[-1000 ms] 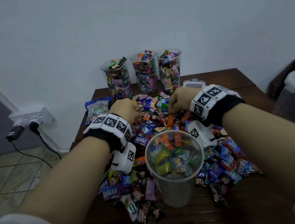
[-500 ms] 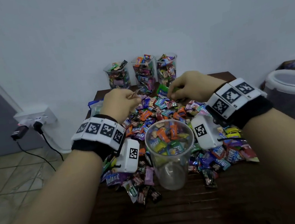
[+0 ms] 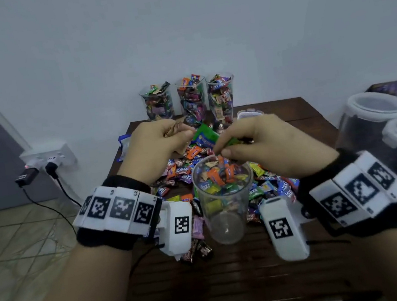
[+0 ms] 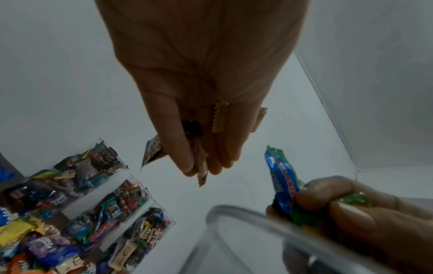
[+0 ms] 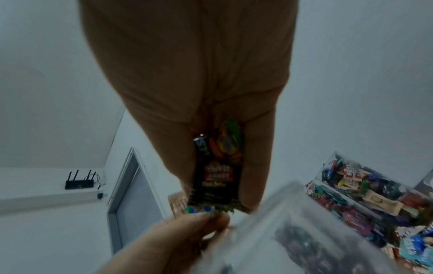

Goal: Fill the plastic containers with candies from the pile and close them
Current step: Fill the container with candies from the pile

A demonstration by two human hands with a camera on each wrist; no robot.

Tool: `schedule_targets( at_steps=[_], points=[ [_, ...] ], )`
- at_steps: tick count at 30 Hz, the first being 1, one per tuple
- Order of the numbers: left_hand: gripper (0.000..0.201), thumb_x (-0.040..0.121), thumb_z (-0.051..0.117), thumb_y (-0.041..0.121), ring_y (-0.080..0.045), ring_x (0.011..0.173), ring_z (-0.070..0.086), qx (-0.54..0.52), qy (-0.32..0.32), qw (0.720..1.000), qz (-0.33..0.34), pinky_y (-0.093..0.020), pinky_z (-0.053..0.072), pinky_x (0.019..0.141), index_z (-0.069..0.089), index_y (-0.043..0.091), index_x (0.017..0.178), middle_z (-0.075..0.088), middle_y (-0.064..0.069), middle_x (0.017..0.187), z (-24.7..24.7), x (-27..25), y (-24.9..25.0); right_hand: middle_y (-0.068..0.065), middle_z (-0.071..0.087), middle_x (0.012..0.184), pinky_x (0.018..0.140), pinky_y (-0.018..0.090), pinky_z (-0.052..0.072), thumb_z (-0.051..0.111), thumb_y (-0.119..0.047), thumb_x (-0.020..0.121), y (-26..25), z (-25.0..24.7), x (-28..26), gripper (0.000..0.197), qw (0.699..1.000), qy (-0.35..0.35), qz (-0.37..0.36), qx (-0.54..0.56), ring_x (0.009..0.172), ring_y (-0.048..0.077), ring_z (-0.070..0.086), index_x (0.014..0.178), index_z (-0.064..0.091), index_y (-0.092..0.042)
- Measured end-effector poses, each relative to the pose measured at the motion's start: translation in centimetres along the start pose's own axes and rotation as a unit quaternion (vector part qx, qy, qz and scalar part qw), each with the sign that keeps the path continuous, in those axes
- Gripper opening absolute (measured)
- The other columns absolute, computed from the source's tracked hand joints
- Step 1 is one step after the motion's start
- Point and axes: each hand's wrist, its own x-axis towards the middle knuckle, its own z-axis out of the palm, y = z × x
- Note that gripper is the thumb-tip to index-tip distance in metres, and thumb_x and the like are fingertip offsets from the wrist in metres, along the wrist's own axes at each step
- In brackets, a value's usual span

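Above the half-filled cup (image 3: pixel 224 192), left hand (image 3: pixel 158 145) and right hand (image 3: pixel 265 146) each clutch wrapped candies (image 3: pixel 205 135).

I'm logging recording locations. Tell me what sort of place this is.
Probably a room in a home rather than a shop or factory: a small dark wooden table pushed against a plain white wall, a white wall socket with chargers above a tiled floor, and a black router with antennas.
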Motion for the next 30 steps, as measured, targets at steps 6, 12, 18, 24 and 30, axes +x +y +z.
schedule_targets(
  at_steps=[6, 12, 18, 24, 30],
  points=[
    [0.015, 0.086, 0.066, 0.012, -0.011, 0.06, 0.056, -0.009, -0.001, 1.0, 0.007, -0.026, 0.048, 0.059, 0.071, 0.023, 0.077, 0.06, 0.007, 0.058, 0.0, -0.8, 0.5, -0.008, 0.056, 0.087, 0.068, 0.016, 0.036, 0.063, -0.024, 0.087, 0.4, 1.9, -0.4, 0.014, 0.992, -0.044, -0.038, -0.108, 0.078, 0.007, 0.05, 0.098, 0.072, -0.024],
    [0.017, 0.085, 0.066, 0.011, -0.005, 0.057, 0.055, -0.035, 0.006, 0.999, 0.019, -0.019, 0.049, 0.055, 0.07, 0.024, 0.075, 0.06, 0.009, 0.057, 0.2, -1.4, 1.4, -0.006, 0.055, 0.113, 0.092, 0.03, 0.04, 0.065, -0.026, 0.085, -0.1, 1.9, -0.7, 0.015, 0.991, -0.043, -0.045, -0.123, 0.104, 0.012, 0.052, 0.099, 0.072, -0.022],
    [0.015, 0.086, 0.065, 0.01, -0.004, 0.055, 0.053, -0.052, 0.004, 0.998, 0.03, -0.014, 0.045, 0.052, 0.07, 0.021, 0.077, 0.058, -0.002, 0.062, 0.3, -1.8, 2.2, -0.006, 0.05, 0.126, 0.096, 0.028, 0.041, 0.068, -0.029, 0.084, 0.5, 2.3, -2.1, 0.028, 0.998, 0.041, -0.032, -0.035, 0.112, 0.001, 0.043, 0.11, 0.066, -0.02],
    [0.014, 0.087, 0.064, 0.009, -0.01, 0.069, 0.059, -0.072, -0.055, 0.995, 0.031, -0.023, 0.056, 0.061, 0.07, 0.02, 0.079, 0.065, -0.014, 0.079, 1.1, -2.2, 3.0, -0.02, 0.033, 0.144, 0.104, 0.02, 0.034, 0.079, -0.043, 0.061, 3.3, 5.2, -3.9, 0.111, 0.97, 0.026, 0.091, 0.223, 0.127, -0.006, 0.036, 0.148, 0.01, -0.034],
    [0.013, 0.086, 0.064, 0.007, -0.01, 0.067, 0.062, -0.074, -0.153, 0.985, 0.003, -0.026, 0.056, 0.064, 0.07, 0.018, 0.083, 0.067, -0.004, 0.073, 2.7, -2.7, 3.0, -0.025, 0.052, 0.118, 0.087, 0.004, 0.04, 0.086, -0.021, 0.06, 4.6, 6.9, -3.6, 0.082, 0.955, 0.034, 0.067, 0.288, 0.108, -0.017, 0.05, 0.124, 0.037, -0.04]
  ],
)
